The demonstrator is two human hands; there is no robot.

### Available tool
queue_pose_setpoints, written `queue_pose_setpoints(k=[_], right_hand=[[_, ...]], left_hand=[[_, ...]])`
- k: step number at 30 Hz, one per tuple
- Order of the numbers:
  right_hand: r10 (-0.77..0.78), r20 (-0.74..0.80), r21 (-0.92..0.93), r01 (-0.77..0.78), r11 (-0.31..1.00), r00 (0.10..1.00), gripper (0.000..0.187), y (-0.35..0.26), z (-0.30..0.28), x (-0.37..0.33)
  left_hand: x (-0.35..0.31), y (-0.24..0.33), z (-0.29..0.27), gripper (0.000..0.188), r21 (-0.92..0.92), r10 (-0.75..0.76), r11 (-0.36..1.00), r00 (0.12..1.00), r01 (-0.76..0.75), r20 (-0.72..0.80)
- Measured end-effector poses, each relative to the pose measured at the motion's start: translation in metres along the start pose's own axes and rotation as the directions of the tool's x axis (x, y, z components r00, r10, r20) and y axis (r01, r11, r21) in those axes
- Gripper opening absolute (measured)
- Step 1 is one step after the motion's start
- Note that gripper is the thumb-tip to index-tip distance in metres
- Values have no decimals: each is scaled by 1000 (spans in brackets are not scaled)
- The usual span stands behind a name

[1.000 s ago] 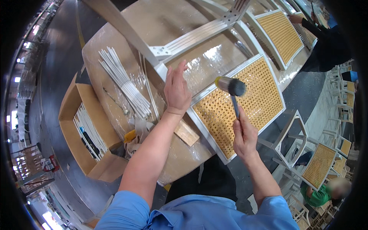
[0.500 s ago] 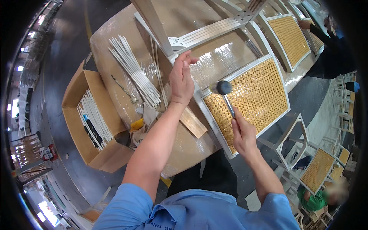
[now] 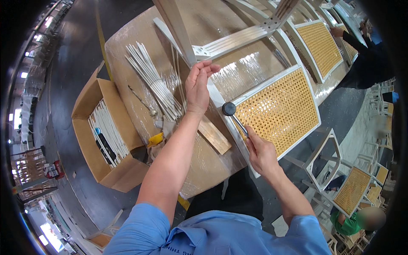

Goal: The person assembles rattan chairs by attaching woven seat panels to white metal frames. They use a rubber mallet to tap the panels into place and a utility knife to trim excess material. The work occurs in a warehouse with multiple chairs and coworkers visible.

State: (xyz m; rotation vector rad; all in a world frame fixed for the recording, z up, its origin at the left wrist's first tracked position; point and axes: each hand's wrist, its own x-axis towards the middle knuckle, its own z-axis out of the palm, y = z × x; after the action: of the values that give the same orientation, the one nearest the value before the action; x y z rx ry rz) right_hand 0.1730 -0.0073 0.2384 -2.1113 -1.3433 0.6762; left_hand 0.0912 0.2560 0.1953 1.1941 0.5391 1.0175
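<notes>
My right hand [image 3: 262, 156] is closed round the metal handle of a mallet [image 3: 229, 109] with a round black head. The mallet head is over the white side rail, at the corner of the woven cane panel [image 3: 280, 110]. That panel is set in a pale wooden chair frame [image 3: 216, 94] lying on the table. Farther up the same rail, my left hand [image 3: 198, 90] is curled against the frame, its fingers bent over toward the right. Its grip on the rail is partly hidden. A flat wooden strip [image 3: 214, 135] lies beside the rail, below my left hand.
On the wrapped tabletop [image 3: 204, 170] lie a bundle of white rods [image 3: 154, 80], a thin brush-like tool [image 3: 142, 100] and a yellow-and-grey cloth [image 3: 156, 139]. A cardboard box [image 3: 121, 176] of rods stands left. More cane-panelled frames [image 3: 319, 44] and co-workers are to the right.
My right hand has brought the mallet left and down, from above the cane panel to the side rail. My left hand has shifted slightly left along with a small view shift.
</notes>
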Motion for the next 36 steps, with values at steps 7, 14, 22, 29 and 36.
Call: queue_pose_setpoints(k=[7, 14, 22, 29, 36], right_hand=[[-106, -121, 20, 109, 994, 987, 46, 3, 14, -8], [-154, -196, 36, 164, 986, 969, 48, 6, 19, -10], [-48, -110, 173, 67, 983, 993, 47, 4, -2, -92], [303, -125, 315, -252, 915, 945, 46, 30, 15, -218], [678, -100, 427, -584, 690, 729, 42, 66, -5, -284]], left_hand=[[-1, 0, -1, 28, -72, -25, 997, 1000, 26, 13], [-2, 5, 5, 28, -86, -148, 986, 985, 140, -90], [-14, -2, 10, 27, 701, -53, 675, 932, -231, 358], [-13, 10, 13, 23, 757, -176, 604, 885, -249, 431], [-123, 32, 85, 22, 652, -235, 758, 923, -21, 303]])
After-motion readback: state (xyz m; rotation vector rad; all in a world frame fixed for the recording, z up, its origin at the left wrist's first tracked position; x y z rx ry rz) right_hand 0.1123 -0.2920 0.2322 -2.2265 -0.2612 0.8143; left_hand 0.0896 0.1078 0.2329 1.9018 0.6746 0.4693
